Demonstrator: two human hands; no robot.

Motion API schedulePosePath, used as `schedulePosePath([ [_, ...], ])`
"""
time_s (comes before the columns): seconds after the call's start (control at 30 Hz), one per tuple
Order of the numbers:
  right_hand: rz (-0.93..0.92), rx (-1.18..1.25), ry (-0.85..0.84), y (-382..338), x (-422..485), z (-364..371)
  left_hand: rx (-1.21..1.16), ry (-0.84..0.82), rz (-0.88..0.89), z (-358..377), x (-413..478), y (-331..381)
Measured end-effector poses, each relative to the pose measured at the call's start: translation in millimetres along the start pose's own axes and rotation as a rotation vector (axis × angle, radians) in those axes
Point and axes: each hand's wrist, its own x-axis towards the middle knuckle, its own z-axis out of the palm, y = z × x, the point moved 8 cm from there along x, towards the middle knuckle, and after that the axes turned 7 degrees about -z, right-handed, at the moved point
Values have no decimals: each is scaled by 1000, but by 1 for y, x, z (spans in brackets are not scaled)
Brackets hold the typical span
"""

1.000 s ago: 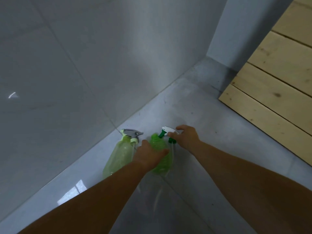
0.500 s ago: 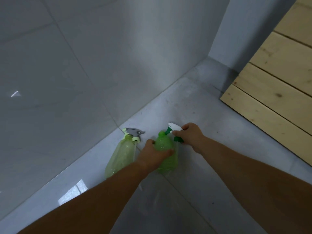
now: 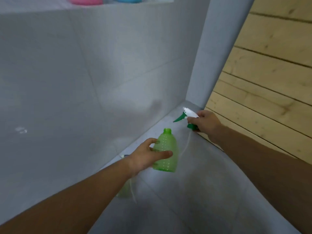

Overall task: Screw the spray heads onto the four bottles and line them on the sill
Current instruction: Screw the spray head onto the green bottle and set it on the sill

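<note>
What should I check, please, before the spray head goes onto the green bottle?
1. Left hand grips green bottle: ok.
2. Bottle neck open and unobstructed: ok.
3. Right hand holds spray head: ok.
4. Dip tube inside the neck: not ok, it hangs beside the bottle.
5. Head's collar lined up over the neck: not ok, off to the right.
6. Thread condition: cannot tell.

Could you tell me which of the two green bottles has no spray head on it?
The bottle held in the left hand; its neck is bare. The other bottle is mostly hidden.
</note>
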Motion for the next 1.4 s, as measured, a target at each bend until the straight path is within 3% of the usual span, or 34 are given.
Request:
schedulePosePath([
  [0.27,-266,242,218,-142,-75,-87,153,-67,142,-6,-99,59],
  [0.5,-416,370,228,-203,-139,-115,153,-52,233,-9,-159,75],
  [0.77,-421,376,200,-213,-174,-108,141,-23,271,-12,-189,76],
  [1.4,-250,358,-23,-174,-169,-31,69,-161,340,-7,-181,79],
])
